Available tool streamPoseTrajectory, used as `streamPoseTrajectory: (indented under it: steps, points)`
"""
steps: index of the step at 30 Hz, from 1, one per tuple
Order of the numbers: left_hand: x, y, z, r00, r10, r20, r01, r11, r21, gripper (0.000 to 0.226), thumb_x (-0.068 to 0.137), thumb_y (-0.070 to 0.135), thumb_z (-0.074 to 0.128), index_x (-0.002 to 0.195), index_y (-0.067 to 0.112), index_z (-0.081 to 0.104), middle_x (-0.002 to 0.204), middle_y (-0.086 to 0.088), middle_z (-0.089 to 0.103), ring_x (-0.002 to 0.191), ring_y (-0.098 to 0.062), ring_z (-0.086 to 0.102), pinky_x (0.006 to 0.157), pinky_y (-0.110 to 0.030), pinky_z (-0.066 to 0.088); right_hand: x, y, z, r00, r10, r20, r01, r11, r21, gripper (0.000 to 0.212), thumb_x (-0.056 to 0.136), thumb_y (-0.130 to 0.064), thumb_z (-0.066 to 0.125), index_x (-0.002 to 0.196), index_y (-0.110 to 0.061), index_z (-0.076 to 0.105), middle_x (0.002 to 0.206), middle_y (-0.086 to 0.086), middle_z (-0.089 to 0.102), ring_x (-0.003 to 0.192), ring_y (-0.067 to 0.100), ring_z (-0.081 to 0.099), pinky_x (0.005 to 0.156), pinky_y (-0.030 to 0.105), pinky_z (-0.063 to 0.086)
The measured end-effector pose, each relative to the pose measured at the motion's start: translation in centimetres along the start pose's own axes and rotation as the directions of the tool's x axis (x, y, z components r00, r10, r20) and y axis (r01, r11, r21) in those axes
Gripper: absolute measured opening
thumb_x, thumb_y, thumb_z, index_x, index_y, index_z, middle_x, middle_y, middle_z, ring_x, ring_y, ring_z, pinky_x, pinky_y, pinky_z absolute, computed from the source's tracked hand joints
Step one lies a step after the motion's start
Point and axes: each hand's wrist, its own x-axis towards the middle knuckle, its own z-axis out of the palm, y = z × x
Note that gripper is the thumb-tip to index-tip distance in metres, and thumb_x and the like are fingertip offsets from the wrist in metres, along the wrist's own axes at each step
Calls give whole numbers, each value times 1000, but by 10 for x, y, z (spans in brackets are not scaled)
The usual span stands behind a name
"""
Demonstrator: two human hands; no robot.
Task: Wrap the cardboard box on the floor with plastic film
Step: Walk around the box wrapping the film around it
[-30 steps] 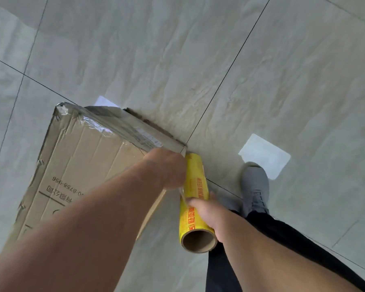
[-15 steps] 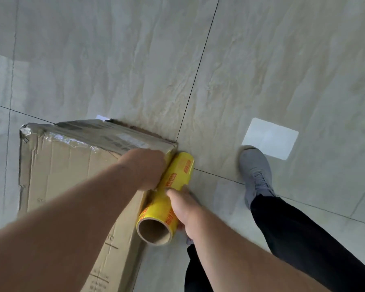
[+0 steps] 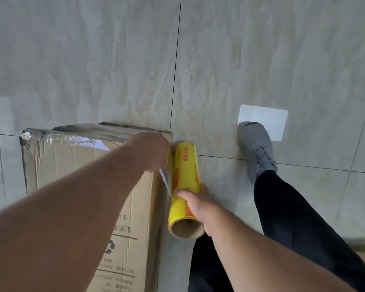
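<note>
Your cardboard box [image 3: 89, 182] lies flat on the tiled floor [image 3: 261, 60], its far right corner sitting right by a crossing of grout lines. Clear plastic film [image 3: 80, 140] already covers the box's far edge, wrinkled and catching the light, bunched at the far left corner.

Your left hand [image 3: 150, 150] rests at the box's far right corner, its back toward the camera. The fingers reach down over the right edge and are hidden, so you cannot tell whether they pinch the film or just press on it. A narrow, taut strip of film runs from under that hand to the roll.

Your right hand [image 3: 196, 205] grips the yellow roll of plastic film [image 3: 184, 178] near its close end, thumb laid across the top and fingers curled underneath. The roll lies parallel to the box's right edge, just beside it, with its open cardboard core [image 3: 187, 229] facing you.

Your grey shoe [image 3: 256, 148] stands on the floor to the right of the roll, its toe overlapping a white rectangular patch [image 3: 266, 121]. Black trouser legs [image 3: 293, 218] fill the lower right.
</note>
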Motion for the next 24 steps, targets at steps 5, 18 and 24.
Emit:
streamPoseTrajectory:
  steps: [5,18,24]
  points:
    - [-4,5,-7,999,-39,-9,38,998,-54,16,91,23,55,76,21,60,96,2,67,93,-27,67,85,-41,59,-6,-10,5,996,81,25,-68,941,-332,105,58,-69,77,149,-22,55,135,8,64,122,34,65,111,42,51]
    - [-7,2,0,993,-96,-65,90,992,-84,37,89,30,53,122,32,71,129,4,64,114,-28,66,92,-46,57,-2,36,23,926,228,302,-326,886,329,99,51,-74,87,136,-29,61,124,14,73,108,40,73,83,64,64]
    - [-6,7,3,989,-130,-64,127,990,-58,16,88,29,53,74,26,60,101,5,66,89,-26,66,80,-43,59,3,42,27,959,99,267,-195,911,362,97,52,-70,83,138,-33,56,128,9,69,112,35,69,93,56,62]
